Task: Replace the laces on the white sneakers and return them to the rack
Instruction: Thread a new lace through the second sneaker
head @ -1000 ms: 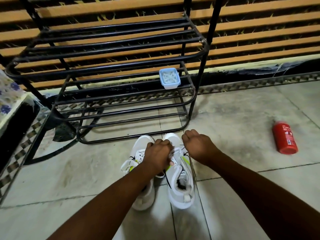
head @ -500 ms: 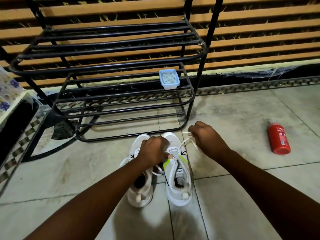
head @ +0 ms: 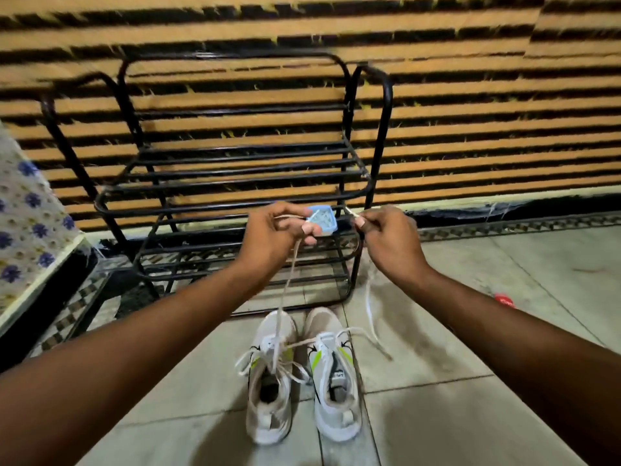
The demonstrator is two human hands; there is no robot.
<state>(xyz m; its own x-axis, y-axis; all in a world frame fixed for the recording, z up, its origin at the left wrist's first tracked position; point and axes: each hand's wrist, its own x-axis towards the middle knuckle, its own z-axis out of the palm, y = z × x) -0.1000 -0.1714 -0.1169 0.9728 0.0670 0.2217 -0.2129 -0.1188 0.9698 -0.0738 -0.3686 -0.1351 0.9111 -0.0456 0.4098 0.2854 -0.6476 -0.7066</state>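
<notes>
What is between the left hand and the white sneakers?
Head view: a white lace runs from the left hand down to the white sneakers.

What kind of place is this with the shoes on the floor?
Probably the spot in a home where shoes are kept, maybe near an entrance. A black metal shoe rack stands by a slatted wall, and white sneakers sit on the tiled floor in front of it.

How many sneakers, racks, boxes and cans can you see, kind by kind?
White sneakers with lime-green accents: 2
Black metal shoe rack: 1
Small light-blue plastic box: 1
Red can on the floor, only partly visible: 1
Total: 5
</notes>
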